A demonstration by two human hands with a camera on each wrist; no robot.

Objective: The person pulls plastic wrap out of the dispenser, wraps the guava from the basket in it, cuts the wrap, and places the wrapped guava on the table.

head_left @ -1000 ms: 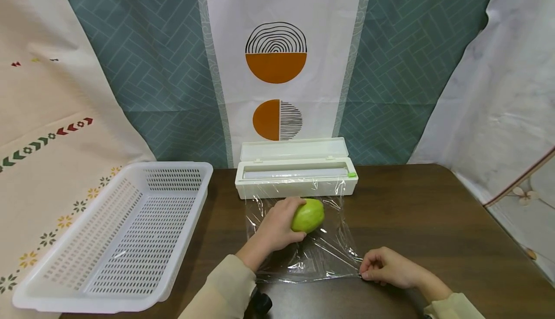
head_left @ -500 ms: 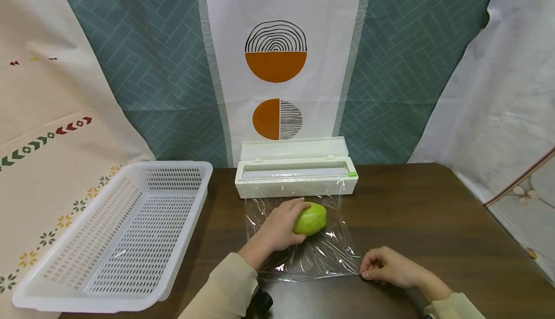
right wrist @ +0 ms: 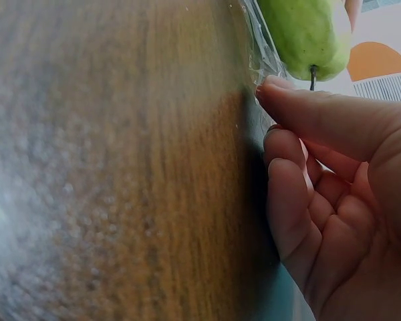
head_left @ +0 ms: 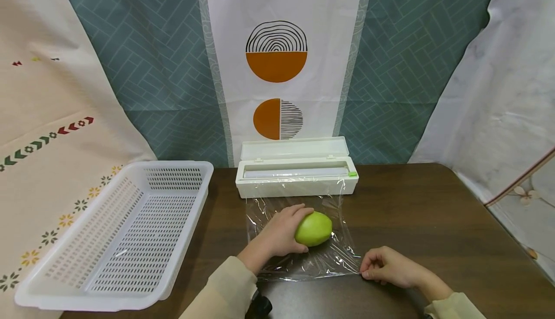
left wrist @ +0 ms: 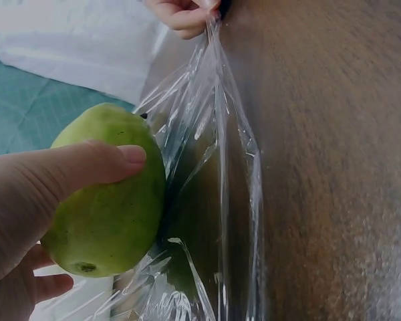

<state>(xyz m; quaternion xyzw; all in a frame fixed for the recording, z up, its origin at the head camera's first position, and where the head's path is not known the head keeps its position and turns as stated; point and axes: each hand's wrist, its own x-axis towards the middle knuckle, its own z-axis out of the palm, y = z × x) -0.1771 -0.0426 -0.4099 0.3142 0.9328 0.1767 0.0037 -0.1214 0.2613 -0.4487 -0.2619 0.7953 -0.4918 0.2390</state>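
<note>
The left hand (head_left: 281, 233) grips a green fruit (head_left: 314, 229) from its 9 o'clock side; in the left wrist view its thumb lies across the skin, with other fingers round the far side. The right hand (head_left: 392, 267), at 4 o'clock from the fruit, pinches a corner of clear plastic film (head_left: 308, 265) between thumb and forefinger, the remaining fingers curled in. Pleats in the film gather toward that pinch. The fruit is over the middle of the sheet; whether it touches the film cannot be told. Its dark stem (right wrist: 313, 77) points toward the right hand.

Near the fruit at 12 o'clock stands a white box (head_left: 295, 189), its lid (head_left: 295, 150) raised, a pale roll (head_left: 296, 173) inside and a green tab (head_left: 352, 174) at its right end. The film comes out over the box's front. Well apart at 9 o'clock sits a white slotted basket (head_left: 147, 242). All this is on a dark wooden table (head_left: 412, 203).

Beyond hang a teal cloth (head_left: 160, 68) with a white central panel at 12 o'clock, a patterned cream cloth (head_left: 65, 97) at 10, and a whitish cloth (head_left: 490, 112) at 2.
</note>
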